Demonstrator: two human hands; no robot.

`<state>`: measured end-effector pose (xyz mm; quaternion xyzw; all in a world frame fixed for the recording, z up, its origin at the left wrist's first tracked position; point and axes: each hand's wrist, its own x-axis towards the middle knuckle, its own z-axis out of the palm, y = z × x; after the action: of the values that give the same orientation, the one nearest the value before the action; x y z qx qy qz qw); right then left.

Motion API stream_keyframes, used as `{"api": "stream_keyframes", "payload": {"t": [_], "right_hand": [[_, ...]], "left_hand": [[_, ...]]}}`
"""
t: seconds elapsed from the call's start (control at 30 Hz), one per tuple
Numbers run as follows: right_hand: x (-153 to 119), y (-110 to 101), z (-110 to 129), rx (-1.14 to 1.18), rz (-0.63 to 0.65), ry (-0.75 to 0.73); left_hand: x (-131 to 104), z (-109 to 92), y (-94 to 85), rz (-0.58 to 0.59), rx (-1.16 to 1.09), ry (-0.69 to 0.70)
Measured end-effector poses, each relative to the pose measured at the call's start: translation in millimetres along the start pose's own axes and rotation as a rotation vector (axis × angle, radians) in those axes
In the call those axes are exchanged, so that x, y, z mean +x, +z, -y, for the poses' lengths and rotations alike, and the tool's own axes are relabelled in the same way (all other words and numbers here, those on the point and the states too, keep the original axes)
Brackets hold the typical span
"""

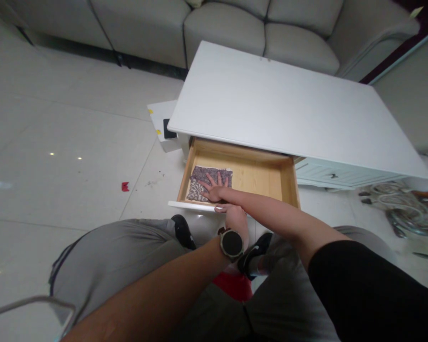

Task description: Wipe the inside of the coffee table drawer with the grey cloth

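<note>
A wooden drawer (258, 178) is pulled out from the white coffee table (288, 104). In its left part lies a folded patterned cloth (210, 173), purplish-grey with a pale scroll pattern at one corner. My right hand (214, 188) rests flat on the cloth with its fingers spread, the arm reaching across from the right. Below it, my left hand (235, 216), with a watch on the wrist, grips the drawer's white front panel (190, 205) at its top edge. Part of the left hand's fingers is hidden behind the panel and the wrist.
A grey sofa (224, 31) stands behind the table. To the table's left is a white box (159, 111) with a black item (170, 128) on it. A small red piece (124, 186) lies on the tiled floor. Coiled cables and hoses (401, 199) lie at the right.
</note>
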<state>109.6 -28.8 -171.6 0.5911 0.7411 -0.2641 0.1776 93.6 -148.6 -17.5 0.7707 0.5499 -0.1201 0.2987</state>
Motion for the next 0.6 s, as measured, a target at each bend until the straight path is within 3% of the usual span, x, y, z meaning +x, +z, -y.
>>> {"api": "stream_keyframes", "payload": {"t": [0.1, 0.6], "right_hand": [[3, -6, 2, 0.023, 0.035, 0.007], [51, -63, -27, 0.005, -0.015, 0.038]], "left_hand": [[-1, -4, -4.8, 0.045, 0.199, -0.085], [0, -9, -13.3, 0.028, 0.258, -0.059]]}}
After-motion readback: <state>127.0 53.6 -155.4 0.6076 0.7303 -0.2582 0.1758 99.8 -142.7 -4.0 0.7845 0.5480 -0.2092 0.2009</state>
